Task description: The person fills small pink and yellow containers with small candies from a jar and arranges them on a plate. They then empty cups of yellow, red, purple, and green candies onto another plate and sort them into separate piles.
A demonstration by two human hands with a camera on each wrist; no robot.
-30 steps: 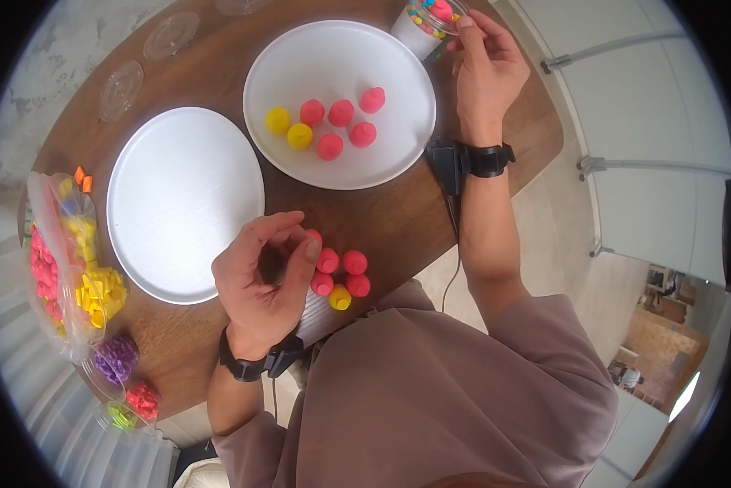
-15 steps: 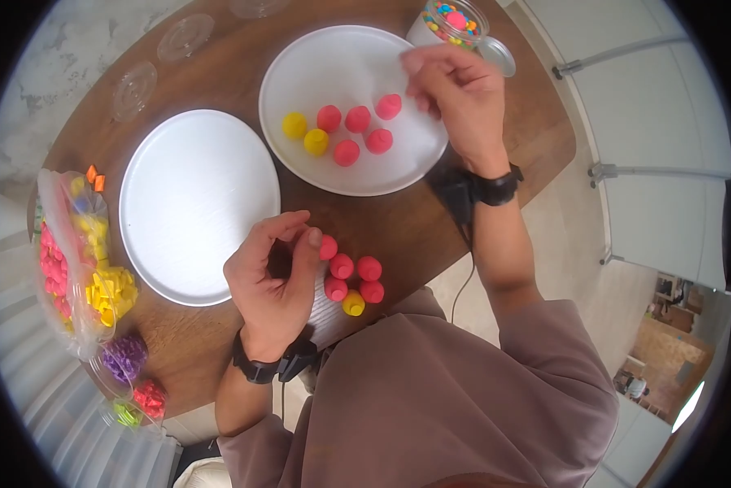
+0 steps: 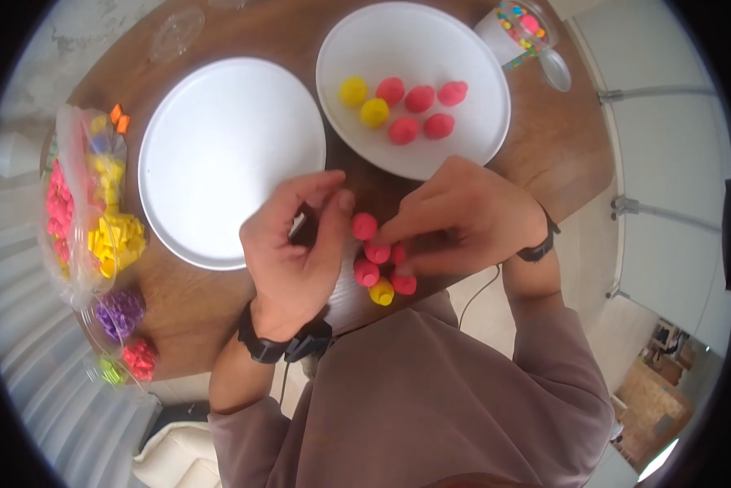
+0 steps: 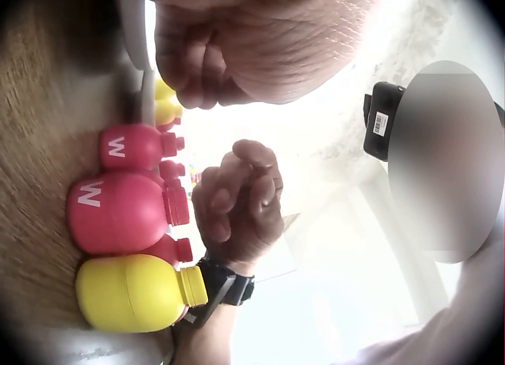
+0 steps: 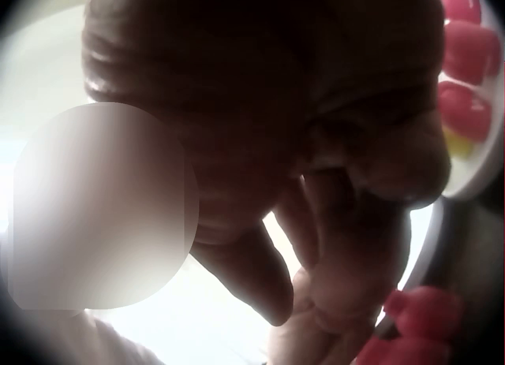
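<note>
Small round pink bottles and one yellow bottle stand in a cluster near the table's front edge. Pale W letters show on two pink ones in the left wrist view. My right hand hangs over this cluster, thumb and fingers apart, partly covering the bottles at its right side. In the left wrist view, the right hand appears beyond the bottle necks, holding nothing. My left hand stays just left of the cluster, fingers loosely bent with nothing between them, overlapping the rim of the left white plate.
A second white plate carries several pink bottles and two yellow ones. Behind it at right stands a jar of colourful bits beside its round lid. At left lie a plastic bag of coloured pieces and purple shreds.
My right hand has left the jar's rim and come down and left, over the plate, to the bottle cluster. The left hand keeps its pose; the head view has shifted.
</note>
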